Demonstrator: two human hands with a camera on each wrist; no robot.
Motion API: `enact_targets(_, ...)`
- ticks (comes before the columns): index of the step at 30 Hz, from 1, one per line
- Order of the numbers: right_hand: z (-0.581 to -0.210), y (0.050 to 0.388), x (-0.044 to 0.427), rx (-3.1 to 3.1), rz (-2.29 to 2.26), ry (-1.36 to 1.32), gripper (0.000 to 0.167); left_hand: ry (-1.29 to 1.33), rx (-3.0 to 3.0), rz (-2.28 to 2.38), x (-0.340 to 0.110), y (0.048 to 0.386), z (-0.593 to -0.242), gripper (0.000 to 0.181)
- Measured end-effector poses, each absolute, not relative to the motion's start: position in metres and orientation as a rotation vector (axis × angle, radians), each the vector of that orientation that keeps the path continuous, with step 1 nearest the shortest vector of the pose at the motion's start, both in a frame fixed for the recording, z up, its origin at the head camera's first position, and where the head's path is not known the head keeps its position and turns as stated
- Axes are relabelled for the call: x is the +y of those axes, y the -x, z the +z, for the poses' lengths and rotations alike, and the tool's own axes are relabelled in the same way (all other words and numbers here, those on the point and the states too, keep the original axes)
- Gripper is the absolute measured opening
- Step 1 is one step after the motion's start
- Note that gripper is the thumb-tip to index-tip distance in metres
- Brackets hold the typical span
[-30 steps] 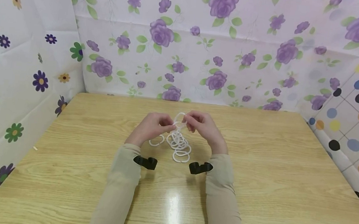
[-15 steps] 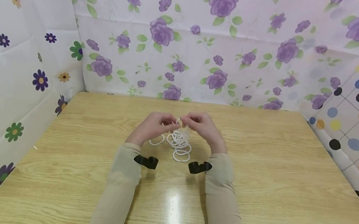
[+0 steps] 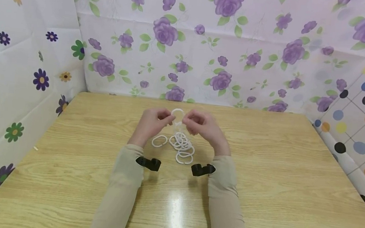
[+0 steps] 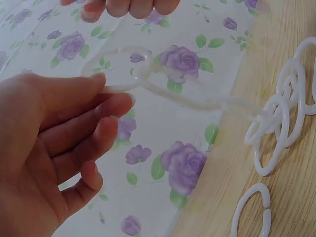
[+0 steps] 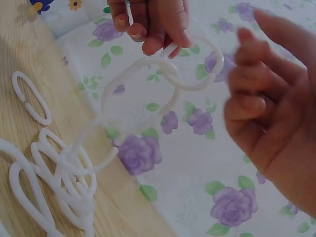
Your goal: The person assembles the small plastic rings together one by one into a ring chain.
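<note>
My left hand [image 3: 153, 124] pinches a white plastic C-shaped link [image 3: 178, 109] between thumb and forefinger. A second link [image 5: 104, 98] hangs from it, and the chain runs down to a heap of white links [image 3: 179, 145] on the table. In the left wrist view, the left hand's other fingers [image 4: 91, 143] are loosely bent. Just right of the raised link is my right hand [image 3: 202, 125], its fingers loosely bent. The right wrist view shows a gap between these fingers [image 5: 252, 74] and the link, with nothing held.
One loose white link [image 3: 152, 141] lies left of the heap on the wooden table [image 3: 278, 183]. Flowered cloth [image 3: 252, 84] stands along the table's far edge, with patterned cloths at both sides. A small white scrap [image 3: 35, 148] lies near the left edge.
The hands were close together at the links half a second ago. My left hand has since moved left and up with the top link, and the right hand is now apart from it.
</note>
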State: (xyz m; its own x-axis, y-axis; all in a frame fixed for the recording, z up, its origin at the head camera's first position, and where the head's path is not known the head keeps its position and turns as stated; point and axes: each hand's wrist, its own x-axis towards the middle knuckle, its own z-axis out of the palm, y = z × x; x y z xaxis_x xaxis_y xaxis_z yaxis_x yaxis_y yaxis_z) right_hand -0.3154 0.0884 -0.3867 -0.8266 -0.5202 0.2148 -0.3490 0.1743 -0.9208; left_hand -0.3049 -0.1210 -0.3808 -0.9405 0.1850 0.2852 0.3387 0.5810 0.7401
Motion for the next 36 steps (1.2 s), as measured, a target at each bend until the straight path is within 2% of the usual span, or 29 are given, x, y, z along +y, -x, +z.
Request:
enact_targets(7,-0.393,0.313,0.063,2.184,-1.028,1.163,0.03,0.41,-2.554,-1.332,-0.121,0.305,-0.38,0.021)
enact_targets(15,-0.414,0.311,0.021,2.397,-0.862,1.168,0.055,0.486,-2.564,-1.313,-0.12,0.305,-0.379,0.018)
enact_targets(17,-0.419,0.309,0.016,2.441,-0.825,1.155,0.056,0.504,-2.573,-1.297,-0.12,0.305,-0.379,0.018)
enact_targets(23,-0.43,0.307,0.011,2.629,-0.558,1.104,0.053,0.527,-2.609,-1.284,-0.119,0.302,-0.378,0.018)
enact_targets(30,-0.43,0.307,0.013,2.663,-0.529,1.006,0.025,0.539,-2.63,-1.301,-0.119,0.302,-0.377,0.018)
enact_targets(34,-0.427,0.307,0.018,2.64,-0.549,1.006,0.027,0.545,-2.634,-1.294,-0.12,0.302,-0.378,0.019)
enact_targets(36,-0.424,0.308,0.021,2.608,-0.568,1.002,0.023,0.552,-2.634,-1.28,-0.121,0.302,-0.378,0.019)
